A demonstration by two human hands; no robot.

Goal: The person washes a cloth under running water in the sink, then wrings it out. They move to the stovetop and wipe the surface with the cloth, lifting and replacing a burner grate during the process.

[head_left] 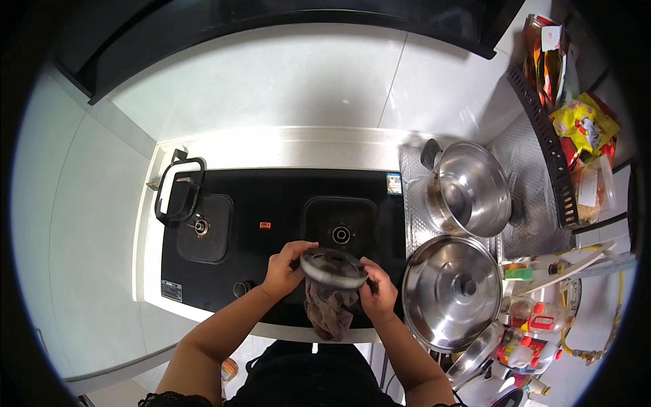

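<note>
Over the front of the black glass cooktop (271,197), both hands hold a round, dark metal burner part (332,268) with a dull rim. My left hand (281,273) grips its left edge, fingers closed. On the opposite edge, my right hand (380,293) pinches it between thumb and fingers. A brownish rag (328,313) hangs beneath the part; which hand keeps hold of it, I cannot tell. Just beyond lies the right burner recess (341,235), with its bare centre fitting showing. The left recess (201,227) also shows an uncovered fitting.
A black pan support (180,190) leans at the cooktop's left end. To the right are a steel pot (478,183) and a large steel lid (444,298) on foil-covered counter. Food packets (586,129) fill a black rack; bottles (539,319) crowd below. A dark hood (285,17) overhangs the back.
</note>
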